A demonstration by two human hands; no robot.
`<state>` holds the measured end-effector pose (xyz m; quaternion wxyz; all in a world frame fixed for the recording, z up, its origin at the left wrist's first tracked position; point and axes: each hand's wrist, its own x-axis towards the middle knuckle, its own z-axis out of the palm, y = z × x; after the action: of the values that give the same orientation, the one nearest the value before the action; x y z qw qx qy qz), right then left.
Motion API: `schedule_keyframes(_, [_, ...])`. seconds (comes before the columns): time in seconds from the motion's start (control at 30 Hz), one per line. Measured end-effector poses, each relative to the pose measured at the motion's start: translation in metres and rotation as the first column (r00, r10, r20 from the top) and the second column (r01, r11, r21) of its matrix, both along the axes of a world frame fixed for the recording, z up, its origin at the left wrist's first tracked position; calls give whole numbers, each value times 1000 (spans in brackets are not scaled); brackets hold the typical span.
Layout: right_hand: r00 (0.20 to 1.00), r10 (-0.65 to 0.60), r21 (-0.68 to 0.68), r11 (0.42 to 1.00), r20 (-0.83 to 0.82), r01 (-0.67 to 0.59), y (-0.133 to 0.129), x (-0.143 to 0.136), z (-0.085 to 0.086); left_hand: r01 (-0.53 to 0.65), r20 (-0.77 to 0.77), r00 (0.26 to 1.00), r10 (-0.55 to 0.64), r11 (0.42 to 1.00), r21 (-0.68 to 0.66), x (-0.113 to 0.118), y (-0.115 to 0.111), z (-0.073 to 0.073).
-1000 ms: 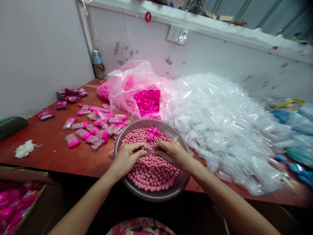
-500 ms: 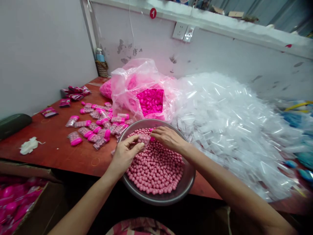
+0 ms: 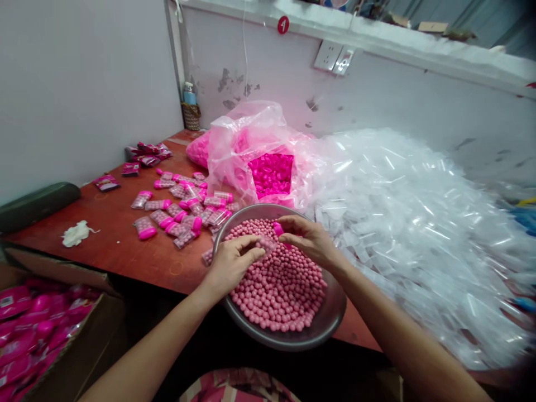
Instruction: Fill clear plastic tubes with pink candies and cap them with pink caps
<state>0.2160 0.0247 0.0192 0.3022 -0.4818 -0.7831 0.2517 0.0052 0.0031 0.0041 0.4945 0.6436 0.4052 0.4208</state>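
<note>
Over a grey metal bowl [image 3: 335, 312] of small pink balls [image 3: 276, 296], my left hand [image 3: 237, 258] pinches a small clear plastic container [image 3: 267, 244] filled with such balls. My right hand [image 3: 307, 237] is closed on a bright pink cap [image 3: 278, 228] just right of that container, apart from it. Behind the bowl, a pink translucent plastic bag [image 3: 234, 151] gapes open on many pink caps [image 3: 272, 174]. Left of the bowl lie several filled containers with pink caps [image 3: 178, 215] in a loose heap.
A large pile of clear empty plastic containers [image 3: 410, 223] covers the table's right side. On the red table [image 3: 138, 254] lie a crumpled white tissue [image 3: 76, 233] and dark pink packets [image 3: 148, 153]. Lower left, a cardboard box [image 3: 90, 329] holds pink packages. A blue-white bottle [image 3: 190, 95] stands in the back corner.
The view has shifted left. My right hand has turned, so the pink cap now shows between its thumb and fingers. My left hand still holds the filled container.
</note>
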Motion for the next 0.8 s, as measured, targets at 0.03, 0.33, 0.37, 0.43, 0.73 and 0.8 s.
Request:
schedule_keyframes(0.03, [993, 1, -33, 999, -118, -5, -5, -3, 4, -5, -28, 1000, 6, 1000, 30, 0, -1, 0])
schedule_keyframes(0.33, [995, 72, 152, 985, 68, -82, -28, -21, 24, 35, -46, 999, -29, 990, 139, -1, -10, 3])
schedule_keyframes(0.37, [995, 72, 153, 985, 76, -83, -29, -21, 24, 38, -47, 998, -32, 989, 140, -1, -10, 3])
schedule_keyframes(0.43, [994, 65, 151, 986, 84, -77, -31, -21, 25, 40, -51, 998, -33, 989, 142, -1, -11, 3])
schedule_keyframes(0.73, [1000, -10, 100, 995, -2, 10, -38, -16, 20, -36, -30, 999, 41, 989, 140, -1, -12, 1])
schedule_keyframes(0.8, [997, -64, 52, 996, -42, 66, -37, -12, 15, -61, -35, 997, 66, 991, 121, -2, -11, 1])
